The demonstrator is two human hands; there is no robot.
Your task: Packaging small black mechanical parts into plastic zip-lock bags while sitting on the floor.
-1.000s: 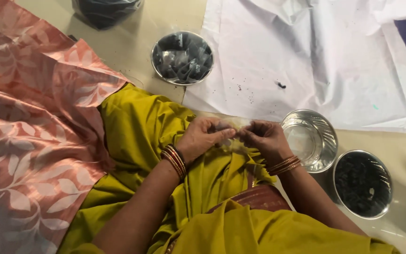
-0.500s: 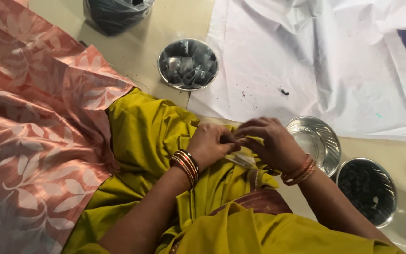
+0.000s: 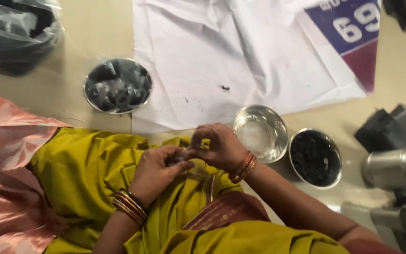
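My left hand and my right hand meet over my lap on yellow-green cloth. Together their fingertips pinch a small dark item; its shape is too hidden to tell. Bangles ring both wrists. Just right of my right hand stands a shiny steel bowl that looks empty. Beside it sits a steel bowl of dark bits.
A steel bowl with dark and grey pieces stands on the floor at upper left. A white sheet with a few dark specks lies beyond. A plastic bag sits top left, pink patterned fabric at left, steel cups at right.
The view has swung right, showing more of the sheet and the steel cups. My hands stay together at my lap, still working the small item.
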